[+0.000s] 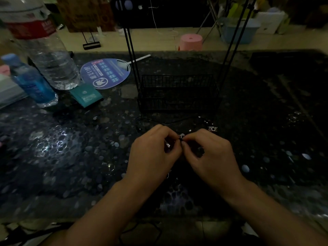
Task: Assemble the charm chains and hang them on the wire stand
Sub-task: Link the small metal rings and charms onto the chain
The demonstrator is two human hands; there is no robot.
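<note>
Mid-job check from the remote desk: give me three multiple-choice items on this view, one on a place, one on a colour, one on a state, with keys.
1. Where does the round blue printed hand fan lie relative to the black wire basket stand?
A. To its left
B. Inside it
C. To its right

2. What colour is the plastic stool beyond the dark speckled table?
A. Green
B. Pink
C. White

3. What are the left hand and right hand doing?
A. Resting flat on the table
B. Gripping the clear water bottle
C. Pinching a small silver charm piece between their fingertips

Answers: 1 A, the fan sits left of the basket. 2 B, the stool is pink. 3 C, both sets of fingertips meet on the charm.
</note>
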